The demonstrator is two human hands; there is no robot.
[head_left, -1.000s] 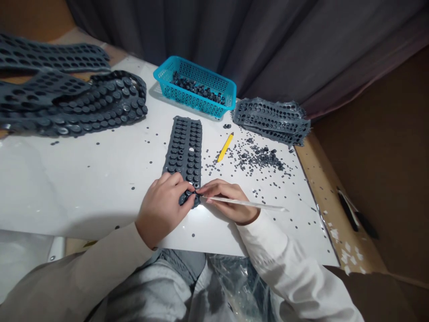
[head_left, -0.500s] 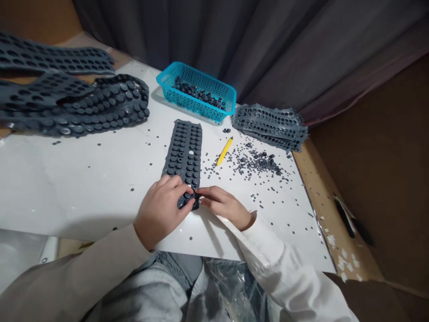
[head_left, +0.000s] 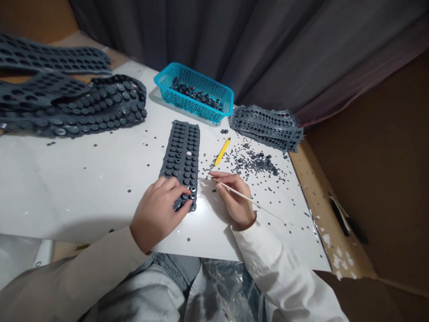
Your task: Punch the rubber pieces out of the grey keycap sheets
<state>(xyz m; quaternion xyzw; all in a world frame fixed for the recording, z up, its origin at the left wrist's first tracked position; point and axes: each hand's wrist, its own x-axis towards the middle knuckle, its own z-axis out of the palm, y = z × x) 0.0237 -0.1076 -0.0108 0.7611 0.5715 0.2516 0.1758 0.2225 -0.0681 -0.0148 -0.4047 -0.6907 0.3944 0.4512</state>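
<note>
A dark grey studded rubber strip (head_left: 181,150), with rows of round knobs, lies lengthwise on the white table. My left hand (head_left: 161,203) is closed on its near end, thumb and fingers pinching around the knobs there. One knob position farther up shows a pale spot. To the strip's right, my right hand (head_left: 236,199) is apart from it and pinches a thin white stick (head_left: 248,197), whose tip points left towards the strip. A yellow pencil-like tool (head_left: 222,152) lies just beyond the right hand, among small dark discs (head_left: 259,163).
A blue perforated basket (head_left: 194,103) holding small dark pieces stands at the back. Right of it sits a stack of grey rubber strips (head_left: 266,125). Larger studded sheets (head_left: 100,105) are heaped at the left. White scraps (head_left: 338,259) lie beyond the table's right edge.
My right hand has drawn away from the strip to the right, and the white stick in it now shows clearly. My left hand stays on the strip's near end.
</note>
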